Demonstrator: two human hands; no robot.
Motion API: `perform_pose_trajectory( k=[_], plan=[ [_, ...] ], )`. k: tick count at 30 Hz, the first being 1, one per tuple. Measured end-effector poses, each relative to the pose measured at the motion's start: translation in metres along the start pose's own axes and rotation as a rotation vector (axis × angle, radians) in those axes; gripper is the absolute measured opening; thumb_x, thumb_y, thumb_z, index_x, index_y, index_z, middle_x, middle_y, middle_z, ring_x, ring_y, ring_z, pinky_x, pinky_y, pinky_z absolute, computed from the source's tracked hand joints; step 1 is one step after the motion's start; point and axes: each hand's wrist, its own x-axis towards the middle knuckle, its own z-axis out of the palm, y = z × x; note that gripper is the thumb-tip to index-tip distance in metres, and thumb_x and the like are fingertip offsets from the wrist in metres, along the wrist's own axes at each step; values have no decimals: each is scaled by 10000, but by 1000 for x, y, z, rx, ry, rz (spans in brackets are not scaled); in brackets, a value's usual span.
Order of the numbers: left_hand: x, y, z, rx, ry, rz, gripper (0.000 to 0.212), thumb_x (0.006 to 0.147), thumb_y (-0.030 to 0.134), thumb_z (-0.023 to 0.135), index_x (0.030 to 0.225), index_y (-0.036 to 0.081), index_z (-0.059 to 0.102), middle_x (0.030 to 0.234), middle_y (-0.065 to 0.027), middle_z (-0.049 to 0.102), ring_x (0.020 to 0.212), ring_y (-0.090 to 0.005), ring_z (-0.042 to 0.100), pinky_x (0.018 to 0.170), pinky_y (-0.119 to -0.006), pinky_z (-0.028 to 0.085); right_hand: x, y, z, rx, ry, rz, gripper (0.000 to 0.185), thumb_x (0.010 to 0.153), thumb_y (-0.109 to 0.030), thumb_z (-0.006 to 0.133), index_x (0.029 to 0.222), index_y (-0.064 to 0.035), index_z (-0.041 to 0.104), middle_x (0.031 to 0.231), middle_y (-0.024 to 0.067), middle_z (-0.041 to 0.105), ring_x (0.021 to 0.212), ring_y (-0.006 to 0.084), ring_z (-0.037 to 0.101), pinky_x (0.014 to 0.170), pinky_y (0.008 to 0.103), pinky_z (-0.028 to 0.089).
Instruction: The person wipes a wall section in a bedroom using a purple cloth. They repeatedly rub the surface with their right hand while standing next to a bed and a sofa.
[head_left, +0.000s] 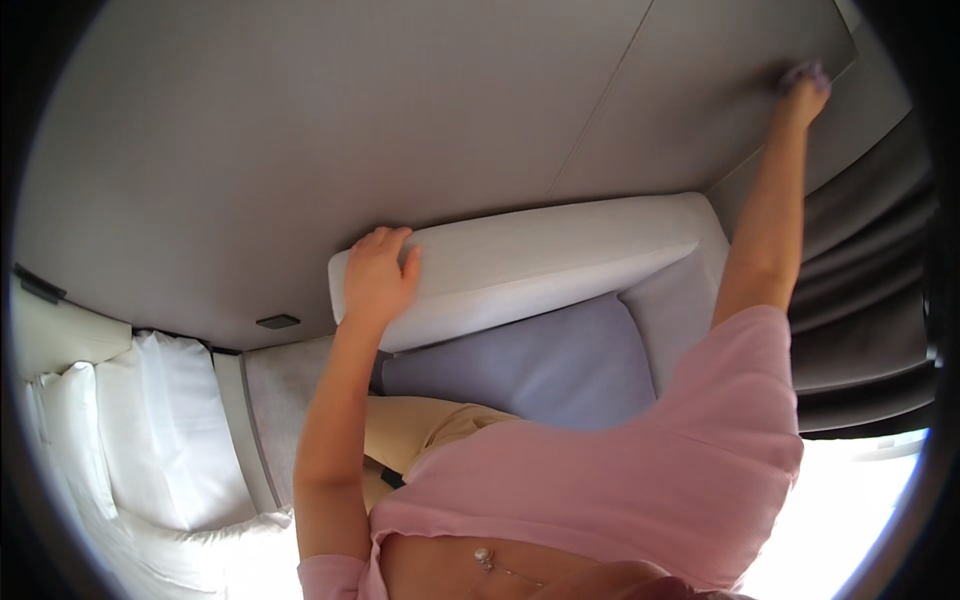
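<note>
My left hand (381, 271) rests on the left end of the white sofa armrest (540, 251), its fingers over the top edge near the wall. At the upper right, my right arm is stretched out, and my right hand (808, 97) presses a crumpled purplish cloth (804, 77) against the grey wall panel (450, 112), close to its corner. The hand and cloth are slightly blurred. Below the armrest lies a blue-grey seat cushion (525, 364).
Dark curtains (855, 300) hang at the right beside a bright window (847, 495). White bedding and a pillow (165, 427) are at the lower left. A small dark wall fitting (277, 322) sits left of the armrest. A thin seam (604, 94) crosses the wall panel.
</note>
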Motion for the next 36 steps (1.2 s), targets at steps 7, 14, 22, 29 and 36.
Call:
perform_pose_trajectory(
  k=[7,14,22,29,36],
  plan=[
    [3,7,2,16,2,-4,277,824,210,591,1037,36,624,962,-113,604,946,-301,565,869,-409,429,1,30,-28,-308,237,-222,213,782,-27,444,583,-76,388,624,-12,372,536,78,384,479,204,302],
    [-2,6,-3,40,12,-36,270,823,204,594,1033,37,626,970,-112,608,952,-299,568,879,-407,428,-184,153,-92,-130,434,343,137,710,-24,431,613,-95,367,623,5,377,540,117,375,474,273,328],
    [-6,2,7,59,14,-2,309,847,232,567,1096,53,608,1098,-94,609,1070,-278,542,970,-410,381,-218,54,4,-401,643,440,176,764,11,428,906,27,531,980,167,544,838,260,551,768,356,471],
    [-42,1,1,249,124,31,425,876,283,540,1255,90,523,1322,-78,510,1263,-243,432,1068,-442,289,-262,-66,172,-375,183,-332,480,728,98,419,1207,74,439,1140,239,462,1044,379,461,899,448,388],
    [-86,-15,-6,90,140,-16,549,854,278,594,1345,97,427,1418,-87,388,1327,-288,324,1080,-447,281,-425,-125,268,-329,-708,-616,487,748,-25,564,1209,-184,566,1319,117,460,1236,312,411,998,533,277]
  ],
)
